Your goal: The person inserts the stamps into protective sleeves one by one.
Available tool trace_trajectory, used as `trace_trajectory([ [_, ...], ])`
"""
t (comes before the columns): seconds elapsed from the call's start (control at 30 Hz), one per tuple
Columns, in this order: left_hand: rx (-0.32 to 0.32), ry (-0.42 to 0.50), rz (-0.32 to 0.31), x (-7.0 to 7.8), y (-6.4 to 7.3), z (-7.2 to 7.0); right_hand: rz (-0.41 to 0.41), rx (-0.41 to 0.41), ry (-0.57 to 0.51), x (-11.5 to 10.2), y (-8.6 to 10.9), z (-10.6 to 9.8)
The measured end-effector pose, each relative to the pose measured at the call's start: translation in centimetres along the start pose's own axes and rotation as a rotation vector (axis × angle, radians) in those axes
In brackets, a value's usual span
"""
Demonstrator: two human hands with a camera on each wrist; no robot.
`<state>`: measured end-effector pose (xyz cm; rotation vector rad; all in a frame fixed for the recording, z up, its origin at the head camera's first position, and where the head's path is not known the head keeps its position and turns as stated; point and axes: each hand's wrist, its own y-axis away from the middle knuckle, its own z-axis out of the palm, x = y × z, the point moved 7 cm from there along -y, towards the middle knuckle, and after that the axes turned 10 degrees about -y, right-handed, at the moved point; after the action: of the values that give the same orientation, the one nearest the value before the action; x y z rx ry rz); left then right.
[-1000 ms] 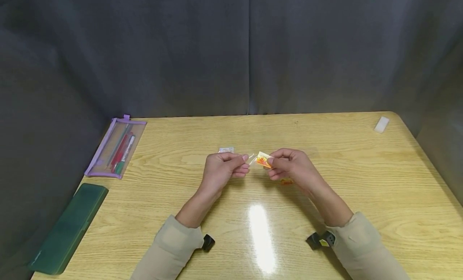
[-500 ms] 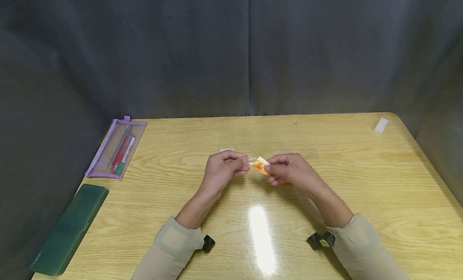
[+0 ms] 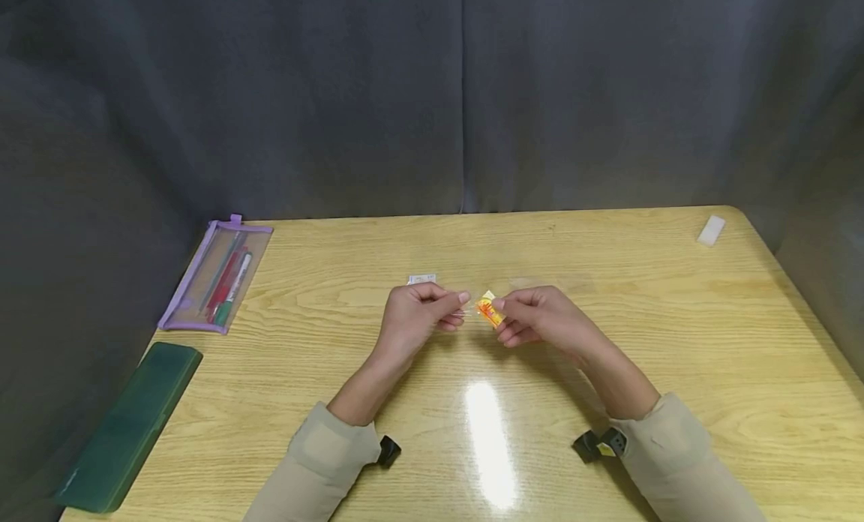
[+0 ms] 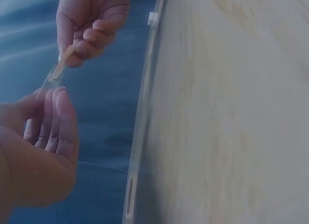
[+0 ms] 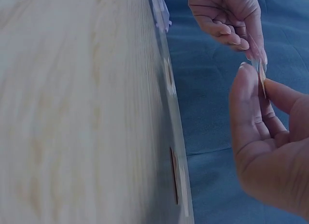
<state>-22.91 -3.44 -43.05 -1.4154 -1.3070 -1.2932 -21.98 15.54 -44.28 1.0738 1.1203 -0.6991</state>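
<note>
"Turned more steeply since a second ago, that orange-yellow slip (image 3: 490, 310), and more of its printed face shows."

"Where is it now?"

"Between the two hands, held up above the middle of the table (image 3: 675, 319). Its right edge is pinched by the right hand (image 3: 545, 313), thumb on the near side."

"And the left hand (image 3: 420, 313)?"

"Pinching clear film (image 4: 57, 81) between thumb and fingertips, just beside the slip's other end."

"Is the slip inside the film?"

"I can't tell; the film is too thin and glassy to follow."

"What's nearest beyond that?"

"A small printed card (image 3: 422, 279) on the table, partly hidden behind the left hand."

"Further out?"

"On the left, a purple-edged mesh pouch (image 3: 185, 275) with pens (image 3: 236, 279) in it, and nearer the person a dark green case (image 3: 131, 428), lid down. Near the far right corner lies a white block (image 3: 711, 230)."

"Behind it all?"

"Dark curtains (image 3: 337, 94), hanging along the far edge. Both of the person's sleeves (image 3: 334, 454) are pale, folded back above the wrists."
</note>
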Motion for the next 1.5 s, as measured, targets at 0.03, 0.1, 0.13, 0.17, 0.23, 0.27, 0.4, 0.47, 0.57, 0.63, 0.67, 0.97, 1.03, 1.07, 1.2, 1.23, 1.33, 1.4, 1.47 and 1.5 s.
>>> trace_trajectory([
  [0.03, -0.003, -0.007, -0.001, 0.0, 0.0, 0.0, -0.005, 0.006, -0.003, 0.0, 0.0, -0.1],
  [0.1, -0.011, -0.011, -0.005, 0.0, 0.0, 0.1, -0.014, 0.015, -0.003, -0.1, 0.0, -0.1],
  [0.13, -0.012, -0.009, -0.005, -0.1, 0.0, 0.1, -0.018, 0.02, -0.002, -0.2, 0.1, -0.2],
  [0.17, -0.011, -0.009, -0.003, -0.1, 0.0, 0.1, -0.021, 0.024, -0.001, -0.2, 0.1, -0.2],
  [0.23, -0.002, -0.009, -0.002, -0.1, 0.0, 0.1, -0.022, 0.028, 0.008, -0.2, 0.1, -0.3],
  [0.27, 0.001, -0.007, -0.002, -0.1, 0.0, 0.1, -0.021, 0.029, 0.013, -0.3, 0.1, -0.3],
  [0.4, 0.001, -0.006, -0.005, -0.1, 0.1, 0.1, -0.008, 0.02, 0.03, -0.2, 0.1, -0.3],
  [0.47, -0.015, -0.006, -0.011, -0.1, 0.1, 0.2, -0.003, 0.015, 0.032, -0.1, 0.1, -0.3],
  [0.57, -0.042, -0.001, -0.02, -0.2, 0.2, 0.5, -0.004, 0.019, 0.03, -0.2, 0.2, -0.4],
  [0.63, -0.062, -0.001, -0.022, -0.3, 0.2, 0.7, -0.013, 0.029, 0.038, -0.3, 0.2, -0.5],
  [0.67, -0.074, 0.002, -0.022, -0.3, 0.1, 0.8, -0.018, 0.038, 0.042, -0.3, 0.2, -0.6],
  [0.97, -0.14, 0.014, -0.038, -0.5, 0.2, 1.1, -0.076, 0.111, 0.044, -0.8, 0.2, -1.2],
  [1.03, -0.15, 0.013, -0.047, -0.5, 0.2, 1.2, -0.079, 0.119, 0.039, -0.9, 0.3, -1.2],
  [1.07, -0.15, 0.02, -0.05, -0.5, 0.2, 1.2, -0.08, 0.123, 0.036, -0.9, 0.3, -1.2],
  [1.2, -0.116, 0.063, -0.068, -0.6, 0.1, 0.8, -0.092, 0.147, 0.017, -1.1, 0.4, -1.6],
  [1.23, -0.104, 0.075, -0.072, -0.6, 0.1, 0.6, -0.094, 0.153, 0.007, -1.2, 0.4, -1.7],
  [1.33, -0.083, 0.094, -0.084, -0.6, 0.0, 0.3, -0.091, 0.152, -0.023, -1.2, 0.4, -1.8],
  [1.4, -0.085, 0.096, -0.084, -0.7, 0.0, 0.3, -0.087, 0.142, -0.038, -1.1, 0.4, -1.8],
  [1.47, -0.092, 0.09, -0.078, -0.6, 0.0, 0.3, -0.087, 0.132, -0.049, -1.1, 0.3, -1.7],
  [1.5, -0.095, 0.087, -0.075, -0.6, 0.0, 0.3, -0.087, 0.127, -0.054, -1.1, 0.3, -1.6],
])
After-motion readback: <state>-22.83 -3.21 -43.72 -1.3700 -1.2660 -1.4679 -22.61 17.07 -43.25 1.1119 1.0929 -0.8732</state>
